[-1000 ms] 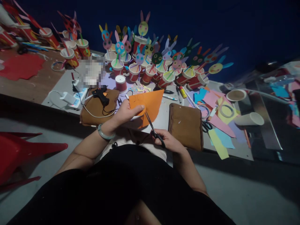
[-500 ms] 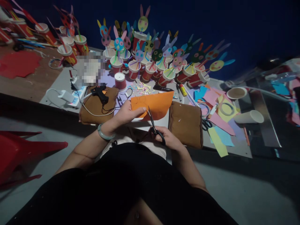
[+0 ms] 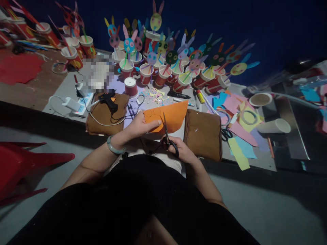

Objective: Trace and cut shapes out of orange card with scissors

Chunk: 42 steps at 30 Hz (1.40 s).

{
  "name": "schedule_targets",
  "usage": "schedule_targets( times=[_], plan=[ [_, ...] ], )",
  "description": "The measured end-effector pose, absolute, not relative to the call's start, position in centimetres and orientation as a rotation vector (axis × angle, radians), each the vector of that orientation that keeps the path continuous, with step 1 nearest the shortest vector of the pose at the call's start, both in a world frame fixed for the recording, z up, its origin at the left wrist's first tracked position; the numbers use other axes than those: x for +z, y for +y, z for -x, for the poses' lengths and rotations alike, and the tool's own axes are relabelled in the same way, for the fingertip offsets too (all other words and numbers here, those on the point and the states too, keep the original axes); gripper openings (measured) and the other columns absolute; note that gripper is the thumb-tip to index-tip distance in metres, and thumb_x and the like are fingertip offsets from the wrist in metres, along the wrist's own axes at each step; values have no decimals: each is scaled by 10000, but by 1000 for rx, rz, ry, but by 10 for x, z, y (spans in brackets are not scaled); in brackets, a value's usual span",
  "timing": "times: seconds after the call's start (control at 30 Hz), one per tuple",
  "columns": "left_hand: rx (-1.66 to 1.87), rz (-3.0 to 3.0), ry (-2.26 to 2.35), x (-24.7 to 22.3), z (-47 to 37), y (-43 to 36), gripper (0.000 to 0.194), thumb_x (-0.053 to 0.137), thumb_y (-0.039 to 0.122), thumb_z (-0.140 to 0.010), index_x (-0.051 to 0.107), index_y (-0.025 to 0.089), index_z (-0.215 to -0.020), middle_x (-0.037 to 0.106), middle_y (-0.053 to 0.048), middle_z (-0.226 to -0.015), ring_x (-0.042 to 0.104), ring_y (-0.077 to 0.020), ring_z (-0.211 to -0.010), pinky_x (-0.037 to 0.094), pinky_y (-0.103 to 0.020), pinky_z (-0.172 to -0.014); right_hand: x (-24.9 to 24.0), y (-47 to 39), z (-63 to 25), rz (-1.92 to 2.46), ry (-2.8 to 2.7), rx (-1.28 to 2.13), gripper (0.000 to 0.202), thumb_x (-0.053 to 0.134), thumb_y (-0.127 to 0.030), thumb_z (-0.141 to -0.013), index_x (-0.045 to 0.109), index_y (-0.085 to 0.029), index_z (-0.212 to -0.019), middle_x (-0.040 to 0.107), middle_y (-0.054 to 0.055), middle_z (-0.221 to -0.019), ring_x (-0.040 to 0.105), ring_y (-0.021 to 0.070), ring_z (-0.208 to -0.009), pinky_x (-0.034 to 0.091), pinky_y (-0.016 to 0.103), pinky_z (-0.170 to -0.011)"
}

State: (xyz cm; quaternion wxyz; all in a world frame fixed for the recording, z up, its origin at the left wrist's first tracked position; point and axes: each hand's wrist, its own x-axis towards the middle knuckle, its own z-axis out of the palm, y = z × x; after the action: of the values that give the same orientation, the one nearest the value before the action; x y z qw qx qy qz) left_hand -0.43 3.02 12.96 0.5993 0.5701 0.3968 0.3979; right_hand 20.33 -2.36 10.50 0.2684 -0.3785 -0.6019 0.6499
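An orange sheet of paper (image 3: 176, 117) with faint drawn outlines is held over the table's near edge. My left hand (image 3: 139, 126) pinches its left side, thumb on top and the other fingers underneath. In my right hand (image 3: 182, 149) is a pair of black-handled scissors (image 3: 165, 131), fingers in the loops. The blades point away from me and lie across the paper's lower edge, just right of my left thumb. Paper scraps (image 3: 155, 95) are scattered beyond the sheet.
Brown cushions (image 3: 203, 134) flank my hands; a black glue gun (image 3: 109, 101) rests on the left one. Red paper cups (image 3: 146, 76) with paper rabbit heads crowd the back. Coloured paper (image 3: 238, 149), tape rolls (image 3: 249, 117) and spare scissors (image 3: 226, 134) lie right. A red stool (image 3: 30, 160) stands left.
The scissors have shifted slightly upward against the orange paper. My left hand and the paper's left side sit slightly lower and farther right. Both hands keep their hold.
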Motion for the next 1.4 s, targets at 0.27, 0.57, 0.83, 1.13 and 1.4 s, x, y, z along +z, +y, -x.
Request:
schedule_targets(
  times=[0.27, 0.57, 0.83, 1.13, 1.4],
  plan=[
    [900, -1344, 930, 130, 4, 28, 307, 733, 414, -751, 677, 123, -830, 670, -47, -771, 637, -148, -802, 555, -237, -713, 104, -25, -203, 1061, -1653, 1702, 674, 618, -837, -700, 556, -170, -771, 484, 2, -731, 447, 127, -683, 436, 268, -629],
    [895, -1327, 920, 131, 3, 27, 276, 717, 382, -745, 653, 124, -818, 638, -31, -757, 584, -113, -714, 536, -225, -675, 106, -25, -201, 1046, -1602, 1723, 655, 662, -818, -678, 533, -178, -725, 469, -16, -686, 421, 110, -635, 437, 251, -597],
    [898, -1299, 907, 130, 3, 27, 324, 732, 408, -726, 661, 116, -847, 648, -44, -799, 576, -116, -730, 521, -222, -678, 110, -25, -198, 1039, -1574, 1729, 648, 672, -808, -677, 525, -178, -708, 466, -18, -682, 417, 107, -631, 436, 244, -597],
    [854, -1302, 901, 134, 5, 25, 354, 751, 428, -724, 680, 112, -867, 660, -48, -815, 571, -109, -708, 515, -217, -660, 104, -26, -202, 1080, -1603, 1669, 650, 650, -813, -696, 525, -175, -706, 472, -11, -691, 433, 118, -650, 427, 254, -624],
    [853, -1337, 889, 133, 6, 25, 336, 748, 431, -727, 661, 117, -807, 635, -35, -779, 545, -102, -697, 493, -206, -650, 106, -26, -205, 1070, -1616, 1670, 638, 662, -796, -701, 528, -173, -709, 464, -17, -690, 424, 109, -642, 419, 245, -613]
  ],
)
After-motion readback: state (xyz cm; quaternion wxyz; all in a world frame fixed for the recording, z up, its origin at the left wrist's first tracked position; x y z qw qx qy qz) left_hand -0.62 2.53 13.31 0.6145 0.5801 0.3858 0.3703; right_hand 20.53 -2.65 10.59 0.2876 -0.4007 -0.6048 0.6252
